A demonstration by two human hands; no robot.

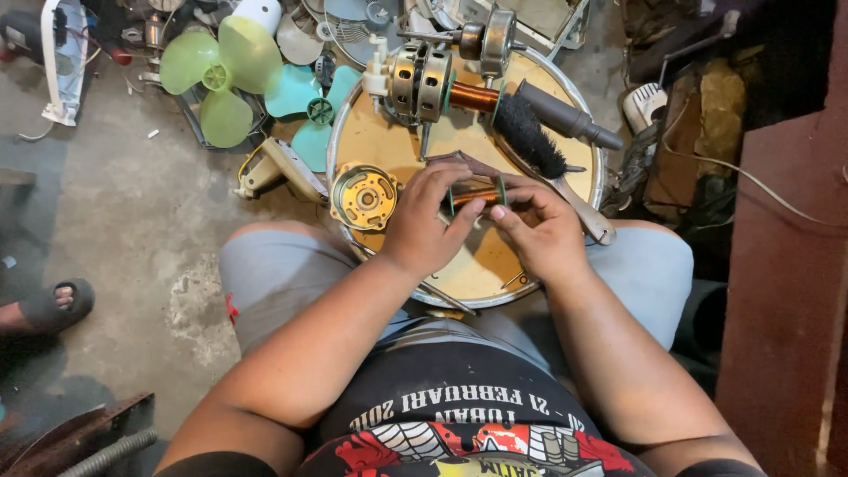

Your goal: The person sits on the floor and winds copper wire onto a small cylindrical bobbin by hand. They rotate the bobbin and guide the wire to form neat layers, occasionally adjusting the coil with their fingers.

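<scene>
- A foot in a dark sandal rests on the concrete floor at the far left, belonging to another person.
- A light green fan blade lies on the floor near the top, with a teal fan blade just to its right.
- A yellow round motor cover sits on the left part of the round tray, which rests between the person's knees.
- The left hand curls over the near end of a small copper coil, fingers wrapped about it.
- The coil sits at the tray's middle, held between both hands just above the surface.
- A fan motor with a second copper winding lies at the tray's far edge.
- The right hand pinches the coil's other end with fingertips bent inward.
- A black brush lies slanted across the tray's right side, near a dark grey handle.
</scene>
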